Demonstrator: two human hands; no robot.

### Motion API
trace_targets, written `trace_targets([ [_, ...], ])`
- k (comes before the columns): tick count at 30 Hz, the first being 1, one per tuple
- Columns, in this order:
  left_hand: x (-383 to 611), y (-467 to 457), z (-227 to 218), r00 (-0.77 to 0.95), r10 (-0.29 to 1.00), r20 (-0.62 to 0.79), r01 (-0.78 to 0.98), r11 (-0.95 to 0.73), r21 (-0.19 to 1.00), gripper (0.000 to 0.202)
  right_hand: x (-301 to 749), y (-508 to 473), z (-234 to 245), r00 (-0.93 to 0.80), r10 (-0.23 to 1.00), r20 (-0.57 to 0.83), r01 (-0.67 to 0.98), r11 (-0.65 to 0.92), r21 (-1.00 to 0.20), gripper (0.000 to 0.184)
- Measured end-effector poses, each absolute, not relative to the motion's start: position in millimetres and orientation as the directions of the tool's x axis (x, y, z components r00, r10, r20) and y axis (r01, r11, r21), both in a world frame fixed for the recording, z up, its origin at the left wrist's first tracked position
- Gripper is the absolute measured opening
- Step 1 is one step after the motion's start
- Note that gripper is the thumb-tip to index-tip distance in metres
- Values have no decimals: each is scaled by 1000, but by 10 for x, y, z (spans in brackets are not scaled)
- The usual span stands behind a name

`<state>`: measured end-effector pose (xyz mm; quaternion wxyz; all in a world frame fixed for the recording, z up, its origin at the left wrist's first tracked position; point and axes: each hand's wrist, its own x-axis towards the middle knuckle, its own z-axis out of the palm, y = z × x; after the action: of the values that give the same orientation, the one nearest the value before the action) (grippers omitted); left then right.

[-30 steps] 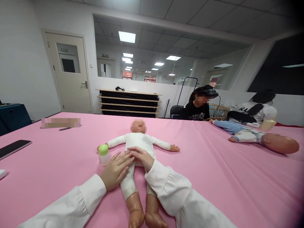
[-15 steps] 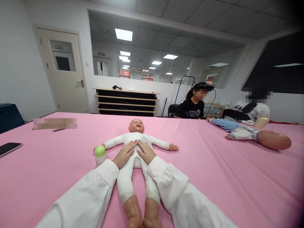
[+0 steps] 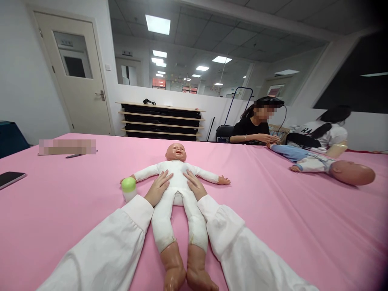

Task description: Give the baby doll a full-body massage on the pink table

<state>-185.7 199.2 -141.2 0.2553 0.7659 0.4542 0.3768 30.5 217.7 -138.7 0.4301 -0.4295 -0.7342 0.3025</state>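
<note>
A baby doll (image 3: pixel 178 178) with a white cloth body lies on its back in front of me, head away and feet toward me, arms spread wide. My left hand (image 3: pixel 159 187) rests flat against the side of its torso at the left, fingers stretched out. At the right side of the torso lies my right hand (image 3: pixel 195 184), its fingers likewise extended and slightly apart. Neither hand grips anything. Beside the doll's arm on the left stands a small white bottle with a green cap (image 3: pixel 129 186).
A pink cloth (image 3: pixel 266 218) covers the table. A second doll in blue and white (image 3: pixel 315 161) lies at the right, near a seated person in black (image 3: pixel 253 125) and another person in white (image 3: pixel 327 131). At the left are a phone (image 3: pixel 11 179) and a pen (image 3: pixel 77 154).
My hands have parted, sliding from the middle of the doll's belly out to its two sides. The person in black now has their hands by the second doll's feet.
</note>
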Motion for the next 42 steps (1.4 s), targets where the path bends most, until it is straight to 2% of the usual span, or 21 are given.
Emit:
trace_targets([
  [4,-1857,1999,-1404,241,916,322,482,-401,779,48,293,2209,-1443,-150,928,341,312,372,-874,76],
  [10,-1866,2081,-1508,113,929,352,498,-360,789,48,273,2191,-1435,-101,911,399,282,411,-867,78],
  [13,-1869,2075,-1530,116,870,478,503,-467,728,48,287,2155,-1392,-184,860,476,288,510,-811,73],
  [16,-1863,2015,-1487,190,805,562,528,-566,632,46,298,2123,-1365,-294,785,545,312,617,-722,70],
  [19,-1854,1959,-1437,228,797,560,586,-571,575,45,300,2109,-1359,-344,762,549,346,646,-680,69],
  [24,-1851,1959,-1438,330,788,520,581,-604,545,49,294,2108,-1345,-408,800,439,407,590,-697,67],
  [28,-1858,1978,-1449,412,797,442,540,-604,586,47,289,2120,-1352,-401,820,408,442,564,-698,71],
  [34,-1879,2045,-1507,302,876,376,520,-482,705,50,295,2169,-1421,-351,833,427,434,549,-714,71],
  [42,-1899,2071,-1530,52,887,459,385,-442,810,57,265,2201,-1446,-6,924,382,234,372,-898,80],
])
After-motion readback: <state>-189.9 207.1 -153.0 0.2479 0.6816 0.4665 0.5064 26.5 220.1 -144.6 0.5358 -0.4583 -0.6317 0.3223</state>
